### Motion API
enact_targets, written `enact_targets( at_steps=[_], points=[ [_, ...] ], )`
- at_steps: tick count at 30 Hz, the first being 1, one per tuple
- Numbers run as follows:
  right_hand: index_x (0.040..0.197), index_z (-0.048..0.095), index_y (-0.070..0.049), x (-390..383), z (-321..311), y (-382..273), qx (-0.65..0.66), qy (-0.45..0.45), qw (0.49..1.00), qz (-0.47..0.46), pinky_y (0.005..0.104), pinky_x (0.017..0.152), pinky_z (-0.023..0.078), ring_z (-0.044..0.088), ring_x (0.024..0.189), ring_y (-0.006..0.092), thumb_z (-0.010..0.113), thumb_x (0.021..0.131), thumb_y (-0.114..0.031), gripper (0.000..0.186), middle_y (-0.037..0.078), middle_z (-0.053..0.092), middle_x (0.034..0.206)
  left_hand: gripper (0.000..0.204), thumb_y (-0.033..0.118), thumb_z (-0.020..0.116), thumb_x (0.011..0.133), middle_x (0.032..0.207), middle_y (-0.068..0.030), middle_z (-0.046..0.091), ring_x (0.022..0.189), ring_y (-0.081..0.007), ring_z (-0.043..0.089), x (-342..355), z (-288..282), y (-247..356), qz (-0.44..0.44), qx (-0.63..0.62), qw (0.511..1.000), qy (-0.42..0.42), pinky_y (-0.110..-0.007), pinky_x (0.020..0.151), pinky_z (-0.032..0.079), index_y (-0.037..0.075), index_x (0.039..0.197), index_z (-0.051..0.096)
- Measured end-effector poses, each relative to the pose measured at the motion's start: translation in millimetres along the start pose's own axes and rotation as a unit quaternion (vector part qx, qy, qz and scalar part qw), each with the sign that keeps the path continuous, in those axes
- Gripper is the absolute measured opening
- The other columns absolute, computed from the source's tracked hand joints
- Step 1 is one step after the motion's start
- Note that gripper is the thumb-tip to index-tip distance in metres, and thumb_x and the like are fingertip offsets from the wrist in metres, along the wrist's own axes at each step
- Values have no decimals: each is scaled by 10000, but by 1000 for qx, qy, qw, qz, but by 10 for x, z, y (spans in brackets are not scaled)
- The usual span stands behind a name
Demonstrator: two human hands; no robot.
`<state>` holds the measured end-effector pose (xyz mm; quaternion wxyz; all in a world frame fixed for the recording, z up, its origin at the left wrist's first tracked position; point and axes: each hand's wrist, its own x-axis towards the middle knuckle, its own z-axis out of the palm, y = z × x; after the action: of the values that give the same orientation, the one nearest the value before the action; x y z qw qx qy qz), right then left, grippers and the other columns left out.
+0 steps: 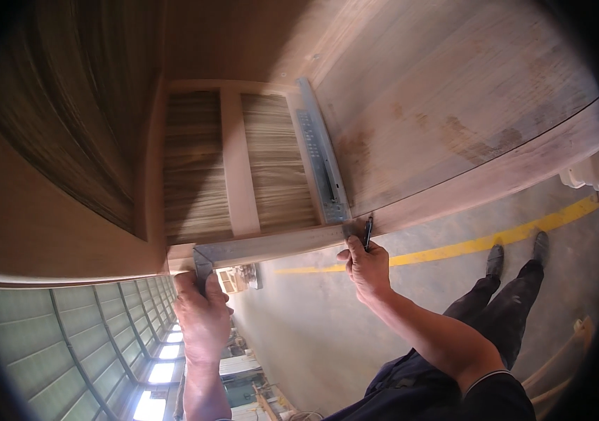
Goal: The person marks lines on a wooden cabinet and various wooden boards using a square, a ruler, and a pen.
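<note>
My left hand is closed around the dark metal end of what looks like a square, whose pale blade lies along the front rail of a wooden cabinet frame. My right hand grips a black pen, point toward the rail, with its fingers at the blade's right end; whether they also pinch the blade I cannot tell. Just beyond that hand, a metal drawer slide runs back along the inner side, beside two streaked wood panels.
A broad wooden board rises at the right, a curved wooden side at the left. Below are the concrete floor with a yellow line, my legs and feet, a wooden stand at lower right and workshop clutter.
</note>
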<state>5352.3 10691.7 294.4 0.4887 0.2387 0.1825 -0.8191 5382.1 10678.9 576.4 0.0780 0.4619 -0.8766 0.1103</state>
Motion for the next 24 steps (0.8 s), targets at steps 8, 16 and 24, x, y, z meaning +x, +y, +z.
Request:
enact_targets(
  at_steps=[8,16,24],
  points=[
    [801,645,-5,-3,10,15,-31,-13,999,5,247,418,328,452,458,64,673,1013,-232,311,66,649,658,195,127,538,1061,694,-133,622,540,-204,599,14,41,-237,180,133,971,89,-373,549,488,-19,1161,457],
    [820,655,-23,6,6,-14,-40,-9,999,-3,242,438,349,468,477,58,670,1013,-217,274,88,685,697,402,127,550,1057,692,-126,661,579,-205,646,44,1,-1,181,136,972,70,-349,564,514,-17,1420,455],
    [833,671,-41,15,-31,16,-48,-19,999,0,241,440,337,456,475,44,660,1010,-204,241,78,692,693,488,174,510,1085,610,-73,612,534,-111,617,72,-10,-91,139,174,973,52,-309,498,506,28,1545,439]
  ],
)
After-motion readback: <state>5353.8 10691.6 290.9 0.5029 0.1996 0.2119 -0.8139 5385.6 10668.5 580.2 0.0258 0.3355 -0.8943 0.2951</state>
